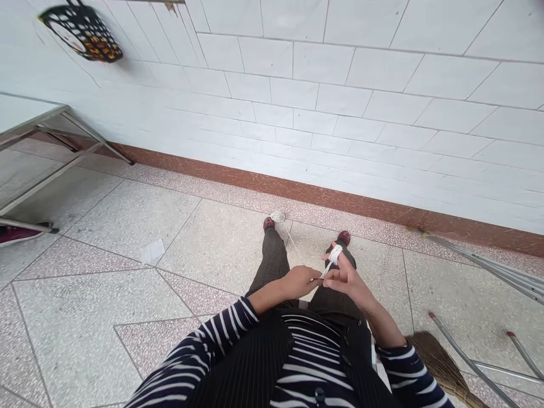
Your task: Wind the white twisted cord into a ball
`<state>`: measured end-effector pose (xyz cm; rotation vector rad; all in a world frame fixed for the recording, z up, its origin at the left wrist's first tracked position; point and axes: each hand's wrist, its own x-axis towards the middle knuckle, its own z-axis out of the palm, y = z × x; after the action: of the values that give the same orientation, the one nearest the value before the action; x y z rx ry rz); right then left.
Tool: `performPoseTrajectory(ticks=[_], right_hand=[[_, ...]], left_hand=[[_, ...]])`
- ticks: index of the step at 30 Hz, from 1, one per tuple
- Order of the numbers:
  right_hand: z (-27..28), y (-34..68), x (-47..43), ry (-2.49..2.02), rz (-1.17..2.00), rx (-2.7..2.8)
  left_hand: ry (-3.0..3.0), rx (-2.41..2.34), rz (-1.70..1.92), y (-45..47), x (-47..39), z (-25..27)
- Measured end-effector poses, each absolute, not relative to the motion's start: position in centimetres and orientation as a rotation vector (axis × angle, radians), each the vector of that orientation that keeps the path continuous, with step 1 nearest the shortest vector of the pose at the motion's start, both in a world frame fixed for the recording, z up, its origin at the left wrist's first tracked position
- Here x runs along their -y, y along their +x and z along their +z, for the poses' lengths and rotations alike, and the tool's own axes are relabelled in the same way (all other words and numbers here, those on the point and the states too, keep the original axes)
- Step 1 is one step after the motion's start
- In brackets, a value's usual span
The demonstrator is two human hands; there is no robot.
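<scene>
White cord [335,253] is wrapped in several turns around the upper fingers of my right hand [346,279]. The thumb and another finger of that hand pinch together near the strands. Beside it, my left hand [300,281] has its fingers closed on the strands running down from the wrapped turns. The two hands nearly meet in front of my waist. A ball of the same white cord [277,216] lies on the floor by my left shoe, and a thin strand trails from it toward my hands.
A tiled wall [293,119] with a reddish skirting stands ahead. To the left are a metal-framed table [63,170] and a paper sheet [152,251] on the floor. A dotted bag [85,34] hangs above. On the right are a broom [440,362], metal legs [463,354] and metal poles [493,263].
</scene>
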<state>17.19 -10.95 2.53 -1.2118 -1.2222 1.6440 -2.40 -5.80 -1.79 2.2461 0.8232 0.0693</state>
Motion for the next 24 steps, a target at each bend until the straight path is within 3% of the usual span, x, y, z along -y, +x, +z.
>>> performPoseTrajectory(ticks=[3, 6, 12, 15, 20, 24], right_hand=[[0.5, 17.4, 11.2, -1.684, 1.457, 1.563], [-0.6, 17.5, 12.0, -1.849, 1.565, 1.706], [0.9, 17.8, 13.4, -1.202, 2.091, 1.347], [2.7, 17.9, 13.8, -0.912, 2.185, 1.084], [5.6, 17.7, 12.8, -0.734, 1.984, 0.968], [5.3, 18.4, 10.7, -1.050, 1.698, 1.126]], left_hand=[[2.355, -0.767, 0.089, -2.5, 5.2, -1.1], [2.400, -0.711, 0.140, -2.8, 4.1, -1.1], [2.248, -0.707, 0.250, -3.4, 2.3, -2.1], [2.104, -0.757, 0.319, -3.5, 2.2, -2.4], [2.001, -0.844, 0.265, -2.6, 3.5, -3.0], [2.079, -0.786, 0.184, -2.0, 5.0, -2.4]])
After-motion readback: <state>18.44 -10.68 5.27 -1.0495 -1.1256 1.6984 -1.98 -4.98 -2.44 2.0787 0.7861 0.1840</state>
